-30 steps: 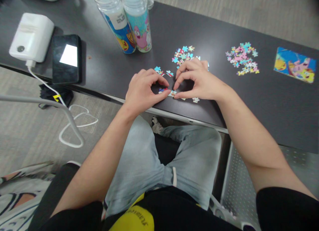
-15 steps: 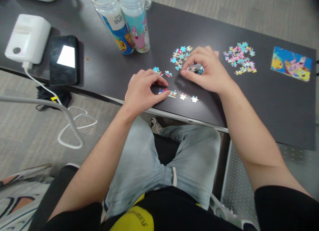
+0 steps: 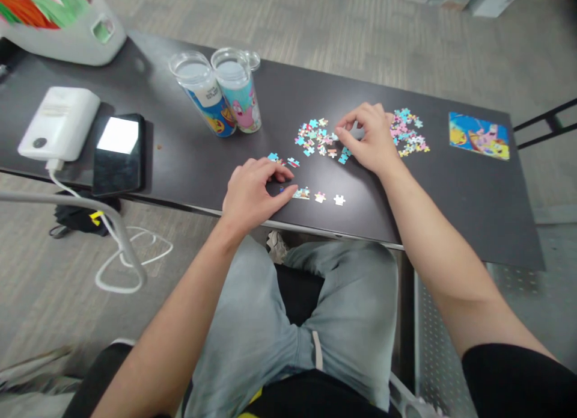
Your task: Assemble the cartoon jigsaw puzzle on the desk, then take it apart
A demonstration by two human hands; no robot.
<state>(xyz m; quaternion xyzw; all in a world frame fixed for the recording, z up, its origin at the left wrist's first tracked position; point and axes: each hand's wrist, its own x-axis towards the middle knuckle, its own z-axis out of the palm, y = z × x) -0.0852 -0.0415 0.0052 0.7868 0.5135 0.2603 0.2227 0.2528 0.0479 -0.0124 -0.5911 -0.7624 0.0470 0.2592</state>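
My left hand [image 3: 255,192] rests at the table's front edge, thumb and fingers apart. Its thumb tip is at a short row of joined jigsaw pieces [image 3: 302,193], partly covered by the hand. Two loose pieces lie to the right of that row, a star-patterned piece [image 3: 320,197] and a pale piece [image 3: 339,199]. Just beyond my left fingers is a small blue and red piece [image 3: 294,162]. My right hand [image 3: 369,138] hovers by the right side of a loose pile of puzzle pieces [image 3: 311,135]. Its thumb and index tips are pinched together; anything between them is too small to make out.
Behind my right hand spreads a second, pinker pile of pieces [image 3: 408,132]. A blue picture card [image 3: 478,135] lies farther right. Two cartoon-printed glass cups [image 3: 241,99] stand at the back left, with a phone [image 3: 118,156] and white charger [image 3: 58,123] beyond.
The camera view has tilted up, so the table sits lower. My right hand has shifted right relative to the nearer pile, uncovering pieces there. My left hand stays by the joined row.
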